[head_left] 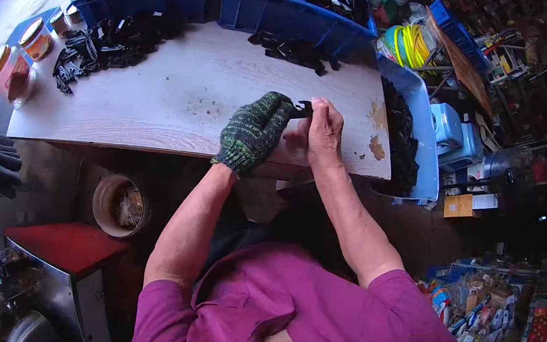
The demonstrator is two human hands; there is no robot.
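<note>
My left hand [255, 131], in a green and black knitted glove, and my bare right hand [321, 132] meet at the near edge of a wooden table [177, 93]. Between their fingertips they pinch a small black plastic part [301, 108]. Most of the part is hidden by the fingers. A heap of similar black parts [106, 47] lies at the table's far left, and a smaller cluster of black parts [290, 48] lies at the far right.
Blue crates [292, 12] full of black parts stand along the far edge. A light blue tray [416, 128] with more parts sits at the table's right end. Jars [11, 69] stand at the left corner. A round pot [119, 204] and a red-topped metal cabinet [66, 248] stand below.
</note>
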